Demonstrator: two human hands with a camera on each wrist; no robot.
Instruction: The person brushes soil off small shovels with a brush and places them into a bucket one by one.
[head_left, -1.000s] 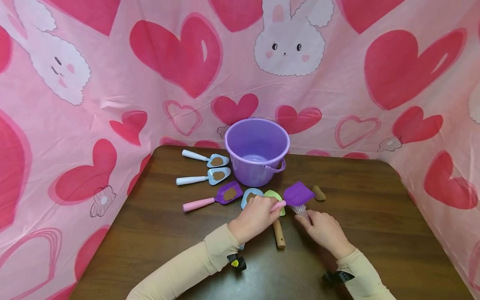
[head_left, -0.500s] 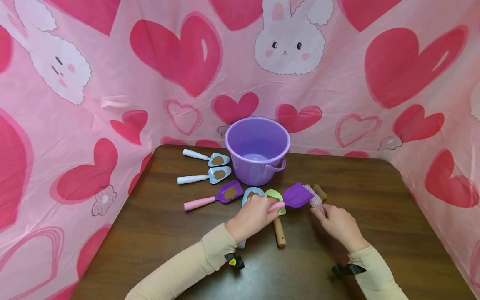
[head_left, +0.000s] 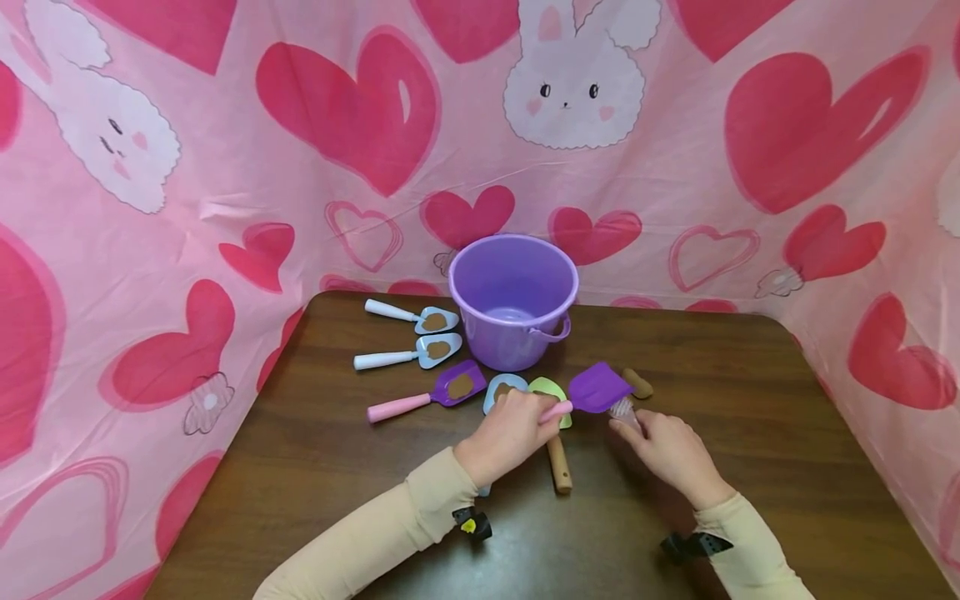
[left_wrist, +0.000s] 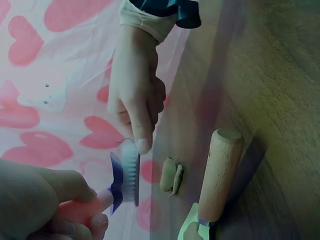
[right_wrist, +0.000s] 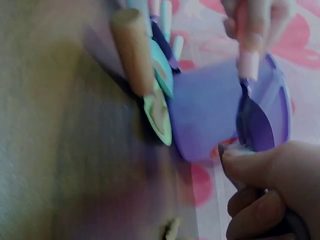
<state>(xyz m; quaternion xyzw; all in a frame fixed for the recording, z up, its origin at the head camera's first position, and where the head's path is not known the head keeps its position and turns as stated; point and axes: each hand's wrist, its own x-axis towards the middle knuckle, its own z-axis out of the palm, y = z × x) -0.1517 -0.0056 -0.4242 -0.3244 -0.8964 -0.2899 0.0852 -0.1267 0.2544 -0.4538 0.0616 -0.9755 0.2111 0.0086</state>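
Observation:
My left hand (head_left: 510, 433) grips the pink handle of a toy shovel (head_left: 598, 388), holding its purple blade above the table. In my right hand (head_left: 671, 454) is a brush (head_left: 622, 410) with pale bristles. The left wrist view shows the brush (left_wrist: 131, 172) upright against the blade's face, bristles towards it. In the head view the blade hides part of the brush head. Just beyond the blade tip, a brown lump (head_left: 637, 384) lies on the table. Under and beside my left hand are a light blue trowel (head_left: 495, 385) and a green trowel (head_left: 557, 390) with a wooden handle (head_left: 558, 467).
A purple bucket (head_left: 504, 343) stands at the back of the wooden table (head_left: 712, 358), its inside bare. To its left lie two light blue trowels (head_left: 386, 360) and another purple shovel (head_left: 397, 408), each with a brown patch on its blade. Pink heart-print cloth (head_left: 360, 108) surrounds the table.
The brush went right, out past the blade's tip, then came back partway left under its edge. My left hand and the shovel have hardly moved.

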